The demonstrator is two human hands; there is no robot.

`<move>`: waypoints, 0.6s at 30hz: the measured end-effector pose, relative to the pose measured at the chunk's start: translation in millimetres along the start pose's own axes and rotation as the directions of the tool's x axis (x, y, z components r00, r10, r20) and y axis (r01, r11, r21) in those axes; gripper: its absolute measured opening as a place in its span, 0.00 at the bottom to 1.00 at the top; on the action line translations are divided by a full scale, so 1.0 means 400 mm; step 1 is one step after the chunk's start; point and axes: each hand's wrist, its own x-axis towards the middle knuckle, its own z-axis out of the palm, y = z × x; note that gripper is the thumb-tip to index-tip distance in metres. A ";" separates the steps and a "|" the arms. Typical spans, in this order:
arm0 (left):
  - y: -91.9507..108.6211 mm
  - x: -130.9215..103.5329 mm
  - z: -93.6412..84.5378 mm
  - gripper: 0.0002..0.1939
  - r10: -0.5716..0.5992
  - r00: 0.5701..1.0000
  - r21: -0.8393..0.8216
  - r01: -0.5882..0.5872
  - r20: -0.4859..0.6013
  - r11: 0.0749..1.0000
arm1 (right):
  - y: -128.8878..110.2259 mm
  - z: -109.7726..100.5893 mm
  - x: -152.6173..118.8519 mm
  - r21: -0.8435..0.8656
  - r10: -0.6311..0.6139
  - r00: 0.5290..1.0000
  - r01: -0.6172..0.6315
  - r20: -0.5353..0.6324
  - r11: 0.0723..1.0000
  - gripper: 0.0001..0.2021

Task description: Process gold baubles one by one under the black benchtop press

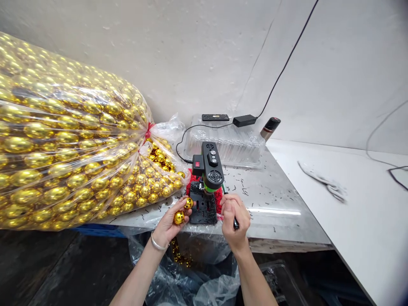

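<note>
My left hand [172, 222] is closed around two shiny gold balls [179, 217], one in the palm and one between the fingertips beside the machine's base. Dark marks show on these balls. A small black bench drill press [212, 168] stands on a dark base plate [204, 210] strewn with black shavings. My right hand [235, 216] is wrapped round the black lever handle [236, 224] at the machine's right side. The drill's lower tip is hidden under its head. Red material [218, 199] shows around the base.
A large clear bag of gold balls [66, 144] fills the left, tied in red. Behind the drill, a clear plastic tray [229, 148] carries a power adapter [244, 120] and a remote control [215, 117]. A spray can [270, 127] leans nearby. Below hangs an open plastic bag [159, 276].
</note>
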 end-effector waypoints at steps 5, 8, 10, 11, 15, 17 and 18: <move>0.002 0.007 0.000 0.12 0.002 1.000 -0.032 -0.002 -0.002 0.999 | 0.001 -0.001 0.000 -0.011 -0.002 1.000 0.002 0.010 1.000 0.12; 0.006 0.007 -0.003 0.12 0.013 0.999 -0.047 -0.015 -0.039 0.999 | 0.001 -0.002 -0.001 -0.016 -0.002 1.000 0.002 0.008 1.000 0.12; 0.008 0.007 -0.005 0.14 0.024 0.999 -0.032 -0.025 -0.035 0.999 | 0.001 -0.001 -0.002 -0.020 -0.002 1.000 0.002 0.009 1.000 0.12; 0.008 0.006 -0.006 0.15 0.036 0.999 -0.008 -0.036 -0.028 0.999 | 0.001 -0.001 -0.002 -0.019 -0.003 1.000 0.003 0.009 1.000 0.12; -0.009 0.015 0.004 0.16 0.138 0.990 0.196 -0.133 -0.011 0.971 | -0.002 -0.001 0.009 -0.009 -0.012 1.000 0.012 -0.007 1.000 0.13; -0.024 0.029 0.014 0.17 0.214 0.977 0.317 -0.202 -0.002 0.927 | -0.004 -0.001 0.022 -0.005 -0.018 1.000 0.018 -0.021 1.000 0.13; -0.032 0.039 0.018 0.18 0.254 0.967 0.374 -0.237 0.005 0.896 | -0.004 0.000 0.029 -0.001 -0.022 0.999 0.022 -0.028 1.000 0.13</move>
